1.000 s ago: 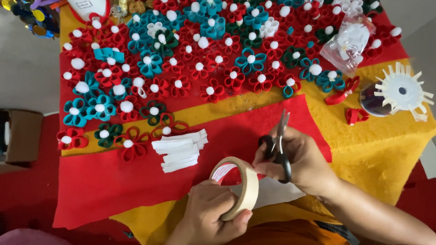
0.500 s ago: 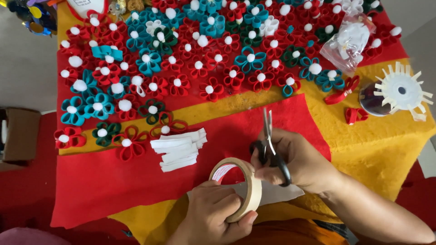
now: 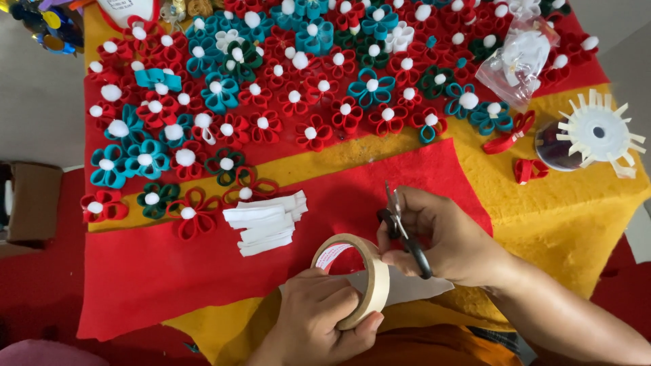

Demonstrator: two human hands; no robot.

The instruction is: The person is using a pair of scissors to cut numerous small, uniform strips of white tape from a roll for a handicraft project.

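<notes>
My left hand [image 3: 320, 318] grips a beige roll of masking tape [image 3: 363, 279] held upright near the table's front edge. Close to its right, my right hand [image 3: 444, 234] holds black-handled scissors [image 3: 401, 227], blades pointing up and nearly closed, just above the roll. Under both hands lies a white sheet of paper [image 3: 407, 286] on a red felt cloth [image 3: 203, 268]. A small stack of white paper strips [image 3: 263, 222] rests on the felt left of the roll.
Many red, teal and green paper flowers [image 3: 305, 81] with white pompom centres fill the back of the yellow-covered table [image 3: 563, 224]. A clear bag [image 3: 519, 57] and a white toothed disc [image 3: 597, 132] sit at the right. A cardboard box [image 3: 30, 203] stands left.
The scissors blades have swung upright and closed from a splayed position. Both hands and the tape roll shifted slightly right and nearer each other.
</notes>
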